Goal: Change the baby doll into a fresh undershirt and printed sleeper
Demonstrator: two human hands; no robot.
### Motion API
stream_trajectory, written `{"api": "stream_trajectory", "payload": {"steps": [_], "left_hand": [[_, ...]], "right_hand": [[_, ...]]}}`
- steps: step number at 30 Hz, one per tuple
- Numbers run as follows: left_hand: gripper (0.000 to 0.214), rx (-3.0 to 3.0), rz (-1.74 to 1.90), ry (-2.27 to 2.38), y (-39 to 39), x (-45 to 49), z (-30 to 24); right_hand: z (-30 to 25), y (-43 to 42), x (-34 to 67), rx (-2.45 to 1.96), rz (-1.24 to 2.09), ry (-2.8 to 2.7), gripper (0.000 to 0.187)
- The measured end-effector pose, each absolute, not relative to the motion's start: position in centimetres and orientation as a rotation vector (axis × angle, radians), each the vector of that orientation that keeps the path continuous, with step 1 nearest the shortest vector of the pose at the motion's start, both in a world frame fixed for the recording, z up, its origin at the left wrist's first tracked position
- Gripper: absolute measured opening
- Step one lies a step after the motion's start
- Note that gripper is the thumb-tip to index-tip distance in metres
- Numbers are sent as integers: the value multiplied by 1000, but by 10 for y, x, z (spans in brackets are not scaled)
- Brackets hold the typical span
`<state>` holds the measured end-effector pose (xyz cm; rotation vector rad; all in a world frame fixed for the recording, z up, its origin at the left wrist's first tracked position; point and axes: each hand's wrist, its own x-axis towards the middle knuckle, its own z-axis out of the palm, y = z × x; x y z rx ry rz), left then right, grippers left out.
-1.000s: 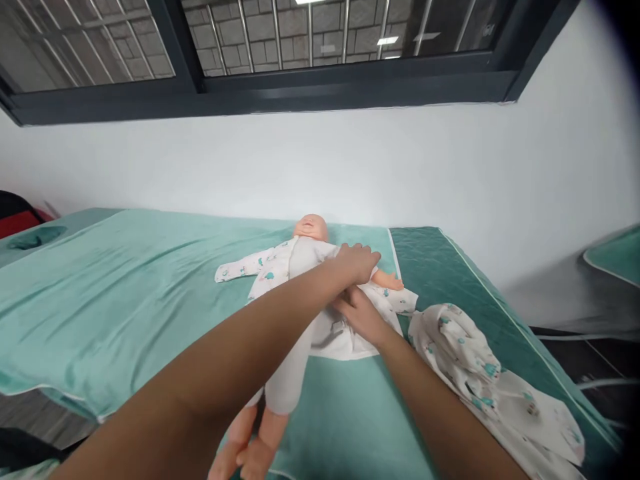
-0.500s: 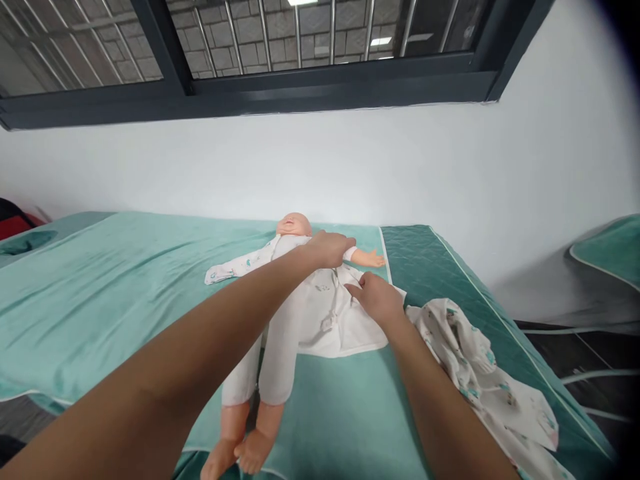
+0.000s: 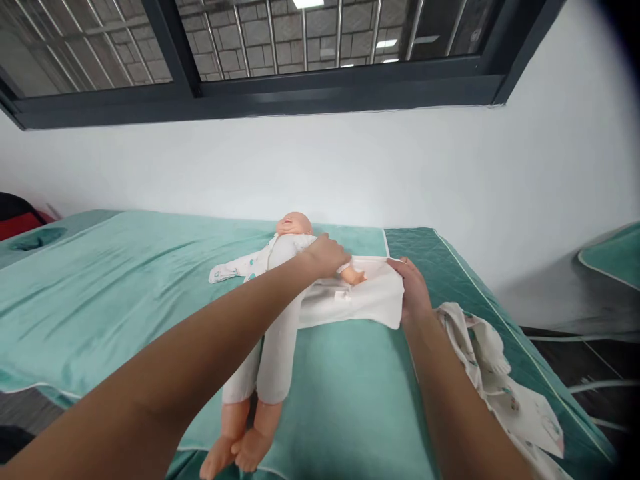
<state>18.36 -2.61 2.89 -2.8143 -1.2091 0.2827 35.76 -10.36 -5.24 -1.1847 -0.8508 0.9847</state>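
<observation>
A baby doll [image 3: 278,357] lies on its back, head away from me, in white leggings. One of its arms is in the printed sleeve of a white baby top [image 3: 370,293]; the rest of the top is spread out to the right. My left hand [image 3: 327,257] is closed around the doll's other arm, whose small bare hand [image 3: 354,275] sticks out over the cloth. With fingers pinched, my right hand [image 3: 414,287] grips the top's outer edge and holds it stretched sideways. My left forearm hides part of the doll's trunk.
A green sheet [image 3: 125,280] covers the bed, with a darker quilted strip at the right. A crumpled printed garment [image 3: 505,387] lies beside my right forearm. Behind the bed rises a white wall [image 3: 240,167] under a barred window. A red and black item [image 3: 20,217] is far left.
My right hand has moved right and slightly up, drawing the top's edge outward. The doll's arm in my left hand has swung down from pointing outward and now lies over the cloth.
</observation>
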Motion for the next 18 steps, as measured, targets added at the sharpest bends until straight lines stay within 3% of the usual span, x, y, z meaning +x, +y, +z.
{"api": "stream_trajectory", "payload": {"steps": [6,8,12,18], "left_hand": [[46,-2677,35,-1575,-35,198,7],[51,-2730,14,-1675,-32,195,11],[42,-2909,-81,-1787,-19,173,34],[68,-3127,-68,-1803,-24,150,53]], "right_hand": [[-36,-126,330,-803,1258,-1006,44],[-39,-130,320,-752,1353,-1163,53],[-47,-131,307,-660,1476,-1347,80],[-61,-129,301,-529,1592,-1540,76]]}}
